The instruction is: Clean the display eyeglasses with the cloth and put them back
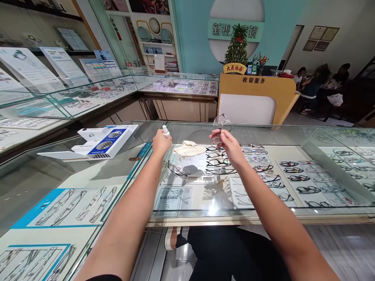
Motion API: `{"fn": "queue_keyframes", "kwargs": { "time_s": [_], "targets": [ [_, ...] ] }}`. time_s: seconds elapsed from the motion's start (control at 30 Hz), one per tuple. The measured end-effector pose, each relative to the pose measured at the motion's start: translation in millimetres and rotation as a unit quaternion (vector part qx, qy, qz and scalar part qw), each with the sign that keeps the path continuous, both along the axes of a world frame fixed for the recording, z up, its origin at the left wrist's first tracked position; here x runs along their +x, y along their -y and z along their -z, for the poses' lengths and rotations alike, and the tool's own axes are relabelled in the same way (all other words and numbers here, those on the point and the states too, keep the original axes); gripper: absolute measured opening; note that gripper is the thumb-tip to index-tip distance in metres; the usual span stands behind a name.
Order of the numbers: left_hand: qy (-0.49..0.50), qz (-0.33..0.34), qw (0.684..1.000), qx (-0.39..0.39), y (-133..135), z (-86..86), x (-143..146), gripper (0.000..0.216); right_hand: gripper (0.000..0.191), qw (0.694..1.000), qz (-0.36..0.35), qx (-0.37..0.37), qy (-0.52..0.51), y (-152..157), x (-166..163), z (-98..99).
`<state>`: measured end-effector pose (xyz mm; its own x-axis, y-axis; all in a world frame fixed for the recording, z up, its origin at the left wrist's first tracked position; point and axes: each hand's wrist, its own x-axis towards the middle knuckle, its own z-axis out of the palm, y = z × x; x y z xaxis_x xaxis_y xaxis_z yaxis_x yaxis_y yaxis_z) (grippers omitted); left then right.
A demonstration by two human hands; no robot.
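My left hand (160, 143) is closed around a small white spray bottle (166, 130), held above the glass counter (205, 195). My right hand (230, 145) pinches a pair of thin-framed glasses (220, 125), lifted upright above the counter. Between the two hands a cream cleaning cloth (189, 149) lies crumpled on the glass. Another pair of glasses (176, 168) rests on the glass below my left hand.
Rows of eyeglass frames (304, 179) fill the display case under the glass. A white and blue display stand (104, 142) sits at the left. A wooden cashier desk (254, 93) with a small tree stands behind. Some people sit at the far right (313, 86).
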<state>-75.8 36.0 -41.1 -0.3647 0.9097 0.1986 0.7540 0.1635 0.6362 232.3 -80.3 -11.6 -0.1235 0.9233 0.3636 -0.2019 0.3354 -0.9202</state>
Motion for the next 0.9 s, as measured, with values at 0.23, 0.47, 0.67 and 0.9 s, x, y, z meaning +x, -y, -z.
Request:
{"fn": "queue_keyframes", "kwargs": {
  "time_s": [0.23,0.47,0.67,0.9],
  "targets": [
    [0.023,-0.012,0.998,0.052,7,-3.7,10,0.067,0.048,1.000,0.004,-0.004,0.004,2,-1,-2.0],
    [-0.073,0.127,0.963,0.227,45,-42.4,37,0.033,0.047,1.000,0.005,0.001,0.000,4,-2,-4.8],
    [-0.229,0.392,0.883,-0.121,50,-32.1,42,0.037,0.048,1.000,0.003,0.004,0.009,2,-3,-3.2],
    [-0.147,0.299,0.943,-0.021,36,-27.9,34,0.015,0.047,1.000,0.006,-0.004,0.008,3,-2,-3.1]
  ]
}}
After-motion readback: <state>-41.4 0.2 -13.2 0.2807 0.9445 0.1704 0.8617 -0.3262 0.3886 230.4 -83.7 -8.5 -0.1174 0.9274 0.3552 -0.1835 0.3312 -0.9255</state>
